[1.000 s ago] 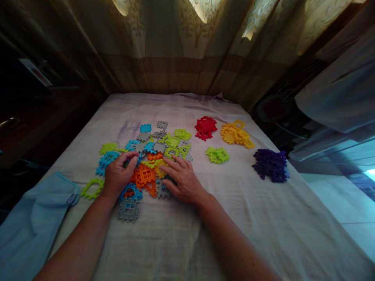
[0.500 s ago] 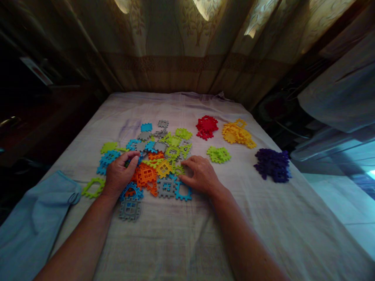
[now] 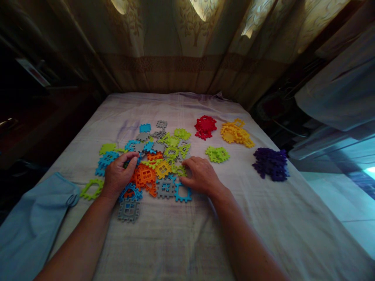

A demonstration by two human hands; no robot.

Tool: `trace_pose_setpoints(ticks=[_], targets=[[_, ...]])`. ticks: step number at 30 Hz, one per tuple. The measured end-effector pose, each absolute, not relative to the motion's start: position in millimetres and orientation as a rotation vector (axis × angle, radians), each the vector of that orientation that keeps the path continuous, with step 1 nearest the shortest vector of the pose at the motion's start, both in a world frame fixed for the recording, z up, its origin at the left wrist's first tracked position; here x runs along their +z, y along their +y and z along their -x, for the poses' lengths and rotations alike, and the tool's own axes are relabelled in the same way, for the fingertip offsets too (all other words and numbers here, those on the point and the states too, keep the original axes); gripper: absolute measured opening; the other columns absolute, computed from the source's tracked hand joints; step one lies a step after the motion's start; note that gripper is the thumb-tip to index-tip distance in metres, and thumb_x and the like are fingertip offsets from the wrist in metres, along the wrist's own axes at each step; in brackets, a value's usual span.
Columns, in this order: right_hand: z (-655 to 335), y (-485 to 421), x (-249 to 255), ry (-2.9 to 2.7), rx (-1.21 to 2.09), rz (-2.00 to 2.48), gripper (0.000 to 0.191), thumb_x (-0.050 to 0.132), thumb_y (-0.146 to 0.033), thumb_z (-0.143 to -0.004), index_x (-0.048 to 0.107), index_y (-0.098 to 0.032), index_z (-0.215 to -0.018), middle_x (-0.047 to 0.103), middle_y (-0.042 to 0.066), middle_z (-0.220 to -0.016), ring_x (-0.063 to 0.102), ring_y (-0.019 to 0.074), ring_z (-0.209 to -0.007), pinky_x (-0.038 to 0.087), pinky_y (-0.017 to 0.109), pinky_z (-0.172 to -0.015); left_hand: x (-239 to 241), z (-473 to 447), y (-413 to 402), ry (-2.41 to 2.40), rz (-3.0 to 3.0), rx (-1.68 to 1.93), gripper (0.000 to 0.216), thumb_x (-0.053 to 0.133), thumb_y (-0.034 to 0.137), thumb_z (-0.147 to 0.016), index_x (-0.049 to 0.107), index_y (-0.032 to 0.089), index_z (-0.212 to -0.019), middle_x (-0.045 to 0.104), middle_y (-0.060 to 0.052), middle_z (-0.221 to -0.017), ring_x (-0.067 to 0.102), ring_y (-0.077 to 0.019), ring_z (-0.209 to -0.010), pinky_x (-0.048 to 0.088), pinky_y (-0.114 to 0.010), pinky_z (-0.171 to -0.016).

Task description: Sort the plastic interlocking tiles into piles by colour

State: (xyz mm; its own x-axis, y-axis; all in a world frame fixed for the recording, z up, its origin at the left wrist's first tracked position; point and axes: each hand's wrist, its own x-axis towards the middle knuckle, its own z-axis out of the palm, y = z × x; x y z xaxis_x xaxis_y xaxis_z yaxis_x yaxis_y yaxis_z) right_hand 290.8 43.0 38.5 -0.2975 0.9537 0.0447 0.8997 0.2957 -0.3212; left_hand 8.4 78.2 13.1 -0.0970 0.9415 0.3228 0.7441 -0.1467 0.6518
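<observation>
while both hands (image 3: 117, 175) rest, mixed tiles (image 3: 155, 156) cover the sheet (image 3: 181, 234).

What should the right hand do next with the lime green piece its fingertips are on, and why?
Probably pinch that lime green piece free and carry it to the small green pile. The right hand rests with fingertips on it at the edge of the mixed heap, and red, yellow and purple piles already lie sorted by colour. The left hand rests on the heap.
</observation>
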Motion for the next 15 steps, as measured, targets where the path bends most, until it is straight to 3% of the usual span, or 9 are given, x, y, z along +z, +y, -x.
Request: trace_pose_setpoints(ticks=[6,15], targets=[[-322.4,48.4,37.5,-2.155,0.225,1.773,0.029,0.069,-0.032,-0.077,0.066,-0.020,-0.104,0.072,0.008,-0.102,0.063,0.0251,-0.096,0.043,0.036,-0.085,13.9,-8.5,77.9,1.861,-1.912,1.079,0.036,0.051,0.048,-0.084,0.074,0.025,-0.098,0.077,0.000,-0.094,0.071,-0.0199,-0.087,0.055,-0.032,-0.090],[-366.2,51.1,25.4,-1.919,-0.137,2.031,0.034,0.070,-0.037,-0.076,0.069,-0.019,-0.105,0.069,0.012,-0.109,0.059,0.0297,-0.102,0.039,0.039,-0.085,17.1,-10.2,77.4,1.887,-1.916,1.026,0.037,0.049,0.047,-0.085,0.074,0.024,-0.099,0.078,-0.001,-0.101,0.071,-0.0208,-0.094,0.055,-0.033,-0.091]])
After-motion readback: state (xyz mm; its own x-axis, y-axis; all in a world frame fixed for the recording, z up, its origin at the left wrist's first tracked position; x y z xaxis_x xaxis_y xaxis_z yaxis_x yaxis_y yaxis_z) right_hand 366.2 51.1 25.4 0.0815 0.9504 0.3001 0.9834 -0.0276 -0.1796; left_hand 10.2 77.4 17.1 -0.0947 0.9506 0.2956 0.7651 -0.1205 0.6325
